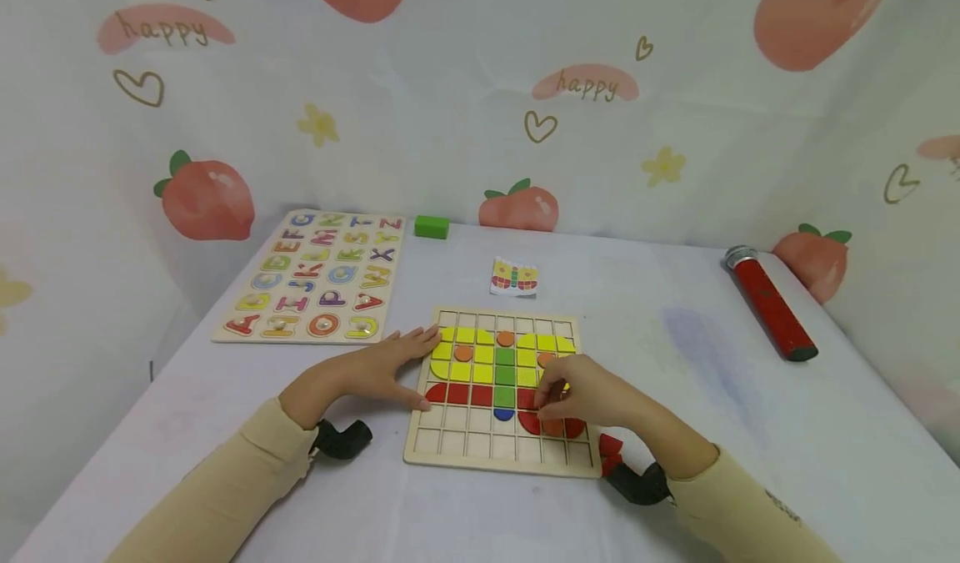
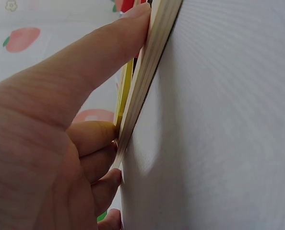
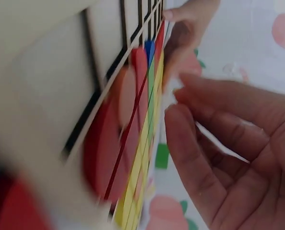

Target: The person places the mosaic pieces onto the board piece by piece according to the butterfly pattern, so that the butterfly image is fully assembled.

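A wooden grid board (image 1: 442,442) lies on the table, filled partly with yellow, green, red, orange and blue tiles. My left hand (image 1: 390,367) rests against its left edge, fingers and thumb extended; the left wrist view shows the thumb (image 2: 109,48) along the board's side. Over the right half of the board is my right hand (image 1: 588,392), with bent fingers close above a red square tile (image 1: 527,399). Nothing shows between its fingertips in the right wrist view. Below it sit a red rounded tile (image 1: 529,422) and an orange disc (image 1: 552,427).
Loose red tiles (image 1: 611,445) lie by the board's right edge. Behind the board is a small butterfly pattern card (image 1: 514,277). An alphabet puzzle (image 1: 318,275) stands back left, near a green block (image 1: 432,227). To the right lies a red microphone (image 1: 772,304).
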Action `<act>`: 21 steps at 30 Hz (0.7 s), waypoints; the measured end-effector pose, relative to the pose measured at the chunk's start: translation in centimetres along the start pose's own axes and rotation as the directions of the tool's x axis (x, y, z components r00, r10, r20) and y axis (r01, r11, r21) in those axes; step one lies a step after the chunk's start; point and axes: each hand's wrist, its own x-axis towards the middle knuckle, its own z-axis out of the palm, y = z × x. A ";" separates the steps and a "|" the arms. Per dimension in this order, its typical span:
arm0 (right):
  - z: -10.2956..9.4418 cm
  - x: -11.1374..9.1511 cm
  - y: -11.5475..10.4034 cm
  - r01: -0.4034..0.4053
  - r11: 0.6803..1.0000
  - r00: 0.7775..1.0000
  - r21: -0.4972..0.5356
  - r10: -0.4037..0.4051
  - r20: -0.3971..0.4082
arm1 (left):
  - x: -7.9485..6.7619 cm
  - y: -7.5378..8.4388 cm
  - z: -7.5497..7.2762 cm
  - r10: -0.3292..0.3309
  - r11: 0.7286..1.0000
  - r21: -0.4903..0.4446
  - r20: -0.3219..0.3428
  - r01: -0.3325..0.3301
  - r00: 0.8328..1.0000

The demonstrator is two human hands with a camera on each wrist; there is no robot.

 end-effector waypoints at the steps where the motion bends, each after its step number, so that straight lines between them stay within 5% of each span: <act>1: -0.2 -0.4 0.3 -0.018 1.000 1.000 0.012 0.018 0.004 | 0.0 0.0 0.0 0.000 1.000 0.004 0.000 0.000 1.000; 12: -1.8 -5.1 4.5 -0.126 0.980 0.992 0.152 0.126 0.009 | -0.1 -0.1 -0.3 0.000 1.000 0.013 -0.007 0.000 1.000; 21: -0.6 -7.0 5.6 -0.132 0.977 0.991 0.169 0.130 0.025 | 0.1 0.0 0.0 0.018 1.000 -0.002 -0.006 -0.018 1.000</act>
